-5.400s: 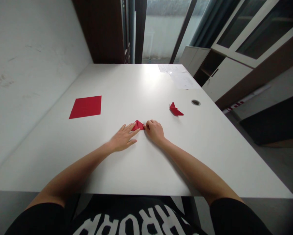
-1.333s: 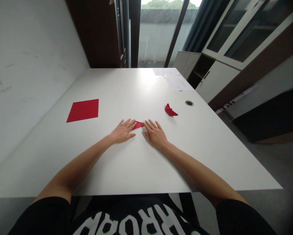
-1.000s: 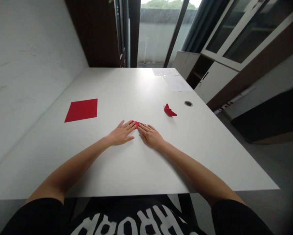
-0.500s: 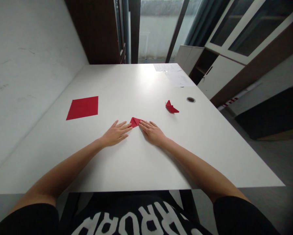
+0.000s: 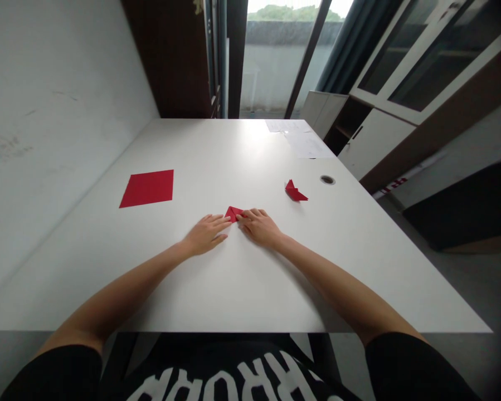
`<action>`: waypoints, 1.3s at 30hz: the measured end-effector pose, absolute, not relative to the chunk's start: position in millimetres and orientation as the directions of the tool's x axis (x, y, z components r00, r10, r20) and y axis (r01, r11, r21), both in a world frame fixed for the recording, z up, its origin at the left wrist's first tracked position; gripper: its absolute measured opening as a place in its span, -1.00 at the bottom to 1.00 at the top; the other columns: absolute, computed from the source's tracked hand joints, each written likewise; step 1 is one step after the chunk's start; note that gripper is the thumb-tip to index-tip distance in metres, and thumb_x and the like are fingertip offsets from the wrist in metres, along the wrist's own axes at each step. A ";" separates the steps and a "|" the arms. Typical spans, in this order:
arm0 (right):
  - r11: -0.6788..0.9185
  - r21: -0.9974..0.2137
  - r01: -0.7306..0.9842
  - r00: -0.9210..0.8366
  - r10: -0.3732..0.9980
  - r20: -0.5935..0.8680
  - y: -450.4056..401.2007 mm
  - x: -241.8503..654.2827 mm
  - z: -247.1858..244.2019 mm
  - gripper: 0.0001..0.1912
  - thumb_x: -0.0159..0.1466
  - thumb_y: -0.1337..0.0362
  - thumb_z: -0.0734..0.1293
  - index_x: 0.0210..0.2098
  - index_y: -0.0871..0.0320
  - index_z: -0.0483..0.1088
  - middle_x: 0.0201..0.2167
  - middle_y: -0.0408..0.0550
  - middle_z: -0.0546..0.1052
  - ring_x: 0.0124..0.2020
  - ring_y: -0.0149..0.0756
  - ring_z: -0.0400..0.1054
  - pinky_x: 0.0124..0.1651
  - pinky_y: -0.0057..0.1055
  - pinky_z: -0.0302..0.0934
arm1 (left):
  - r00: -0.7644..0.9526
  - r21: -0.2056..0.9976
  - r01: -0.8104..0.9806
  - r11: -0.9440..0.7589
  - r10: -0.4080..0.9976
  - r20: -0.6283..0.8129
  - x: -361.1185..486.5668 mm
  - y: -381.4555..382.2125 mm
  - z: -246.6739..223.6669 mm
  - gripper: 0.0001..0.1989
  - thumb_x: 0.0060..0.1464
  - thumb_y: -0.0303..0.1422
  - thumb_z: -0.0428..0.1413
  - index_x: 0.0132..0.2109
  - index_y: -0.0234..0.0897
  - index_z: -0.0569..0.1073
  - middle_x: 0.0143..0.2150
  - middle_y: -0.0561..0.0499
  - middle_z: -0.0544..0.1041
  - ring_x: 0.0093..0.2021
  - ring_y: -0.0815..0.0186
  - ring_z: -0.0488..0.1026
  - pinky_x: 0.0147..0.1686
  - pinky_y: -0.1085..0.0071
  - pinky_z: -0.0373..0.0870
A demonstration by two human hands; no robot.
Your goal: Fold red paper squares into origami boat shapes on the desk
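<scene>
left hand (image 5: 207, 234): open, tips at fold (image 5: 232, 214)
right hand (image 5: 258, 227): half-curled, hides fold's end; I can't tell grip
around: sheet (image 5: 147, 189) left, other fold (image 5: 295, 192) right, papers (image 5: 307, 146) beyond

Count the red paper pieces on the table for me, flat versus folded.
Flat red sheet: 1
Folded red pieces: 2 (near piece, touched by the right hand; far piece, off to the right)
Total: 3
</scene>
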State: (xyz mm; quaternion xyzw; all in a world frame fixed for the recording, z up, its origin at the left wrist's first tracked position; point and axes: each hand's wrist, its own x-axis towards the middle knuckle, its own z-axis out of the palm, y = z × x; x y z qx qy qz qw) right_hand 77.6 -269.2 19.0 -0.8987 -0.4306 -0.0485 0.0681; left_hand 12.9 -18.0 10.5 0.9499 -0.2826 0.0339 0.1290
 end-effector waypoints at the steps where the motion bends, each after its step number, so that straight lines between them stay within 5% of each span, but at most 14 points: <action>1: -0.616 -0.062 0.785 0.618 0.774 0.136 -267.5 81.7 20.0 -0.53 0.51 0.13 0.09 0.31 0.10 0.32 0.16 0.13 0.46 0.13 -0.05 0.29 0.18 -0.13 0.13 | 0.835 0.221 -0.551 -0.805 -0.534 0.134 13.6 -19.0 8.6 -0.51 0.40 -0.14 -0.11 0.38 -0.13 0.29 0.42 -0.03 0.31 0.42 0.14 0.20 0.39 0.04 0.07; 13: -0.615 0.033 0.788 0.610 0.787 0.099 -242.0 111.1 18.8 -0.52 0.52 0.14 0.05 0.32 0.11 0.29 0.02 0.17 0.45 0.00 -0.03 0.28 0.04 -0.18 0.12 | 0.844 0.205 -0.537 -0.819 -0.522 0.123 14.2 -22.2 6.7 -0.51 0.37 -0.20 -0.07 0.38 -0.08 0.31 0.41 0.00 0.33 0.41 0.12 0.21 0.38 0.03 0.08; 39: -0.577 -0.014 0.817 0.576 0.813 0.085 -265.2 89.2 22.0 -0.53 0.52 0.15 0.06 0.32 0.10 0.29 0.10 0.15 0.42 0.07 -0.04 0.25 0.06 -0.20 0.11 | 0.846 0.231 -0.533 -0.814 -0.507 0.165 13.7 -21.4 3.6 -0.52 0.32 -0.32 -0.01 0.34 -0.08 0.35 0.41 0.03 0.32 0.39 0.11 0.24 0.38 -0.01 0.11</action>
